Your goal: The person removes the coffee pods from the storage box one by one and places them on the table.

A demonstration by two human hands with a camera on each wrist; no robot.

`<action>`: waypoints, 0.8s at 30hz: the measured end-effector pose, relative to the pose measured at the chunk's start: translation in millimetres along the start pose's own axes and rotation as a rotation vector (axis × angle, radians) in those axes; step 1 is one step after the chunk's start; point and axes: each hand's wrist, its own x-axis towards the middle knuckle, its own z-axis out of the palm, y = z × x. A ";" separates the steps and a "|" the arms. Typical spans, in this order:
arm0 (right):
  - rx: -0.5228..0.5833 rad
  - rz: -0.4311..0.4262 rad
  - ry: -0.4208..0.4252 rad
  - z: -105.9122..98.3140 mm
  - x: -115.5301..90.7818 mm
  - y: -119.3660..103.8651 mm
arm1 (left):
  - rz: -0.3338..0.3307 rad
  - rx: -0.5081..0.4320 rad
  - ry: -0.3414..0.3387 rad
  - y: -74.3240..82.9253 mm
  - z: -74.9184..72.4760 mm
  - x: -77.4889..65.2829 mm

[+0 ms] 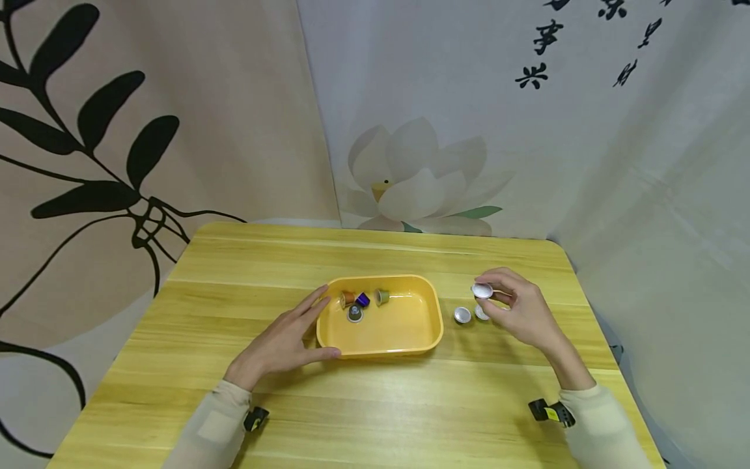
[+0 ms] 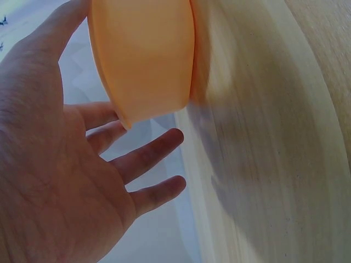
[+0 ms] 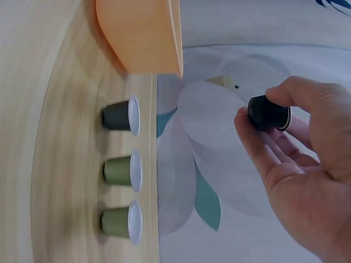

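Currently, one black capsule [image 3: 269,113] is held in the air to the right of the tray, above the table surface, with its silver lid facing upward. The right hand [image 1: 521,312] pinches this capsule between the thumb and the fingertips; the grip is narrow and closed on the capsule body.

Below the right hand, three capsules stand upright on the table in a row, lids up and spaced apart: a dark-bodied capsule [image 3: 116,116] nearest the tray, then a middle green capsule [image 3: 117,170], then an outer green capsule [image 3: 115,222].

To the left of this row sits the yellow tray [image 1: 404,326], orange in the wrist views. Four capsules occupy its left half: an orange capsule [image 1: 347,299], a blue capsule [image 1: 363,300], a grey capsule [image 1: 355,313] with a silver rim, and a pale green capsule [image 1: 383,297].

The left hand [image 1: 284,335] is spread wide at the left end of the tray, thumb at the near side and fingers at the far-left corner; two fingers extend clear of the tray wall.

All items rest on a wood-grain table [image 1: 381,417]. Behind it hangs a light cloth [image 1: 644,163] printed with a lotus flower [image 1: 418,172] and black characters [image 1: 547,37].
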 end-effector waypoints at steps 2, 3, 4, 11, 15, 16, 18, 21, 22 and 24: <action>-0.030 -0.019 0.022 -4.3 -3.1 2.7 | 0.000 0.002 0.000 -0.3 0.0 -0.1; -0.045 -0.029 0.034 -6.4 -4.6 4.2 | -0.001 0.003 0.000 -0.5 0.0 -0.1; -0.065 -0.040 0.045 -8.6 -6.2 5.7 | 0.000 0.003 0.000 -0.6 0.1 0.0; -0.136 -0.022 0.100 -24.8 -20.8 14.5 | 0.001 0.005 -0.002 -0.5 0.2 0.2; -0.162 0.026 0.099 -32.8 -30.1 19.7 | 0.001 0.002 0.000 -0.1 -0.4 -0.1; -0.170 0.032 0.098 -34.5 -31.9 21.1 | 0.001 0.001 0.001 -0.1 -0.5 0.0; -0.179 0.048 0.094 -37.3 -35.5 24.1 | -0.001 0.000 0.004 -0.4 -0.3 0.1; -0.203 0.066 0.083 -40.9 -40.3 28.5 | -0.001 -0.001 0.004 -0.6 -0.1 0.2; -0.210 0.072 0.080 -41.9 -41.6 29.8 | -0.001 -0.001 0.002 -0.5 0.0 0.2; -0.222 0.088 0.071 -43.7 -44.1 31.5 | -0.001 -0.001 0.001 -0.5 0.1 0.1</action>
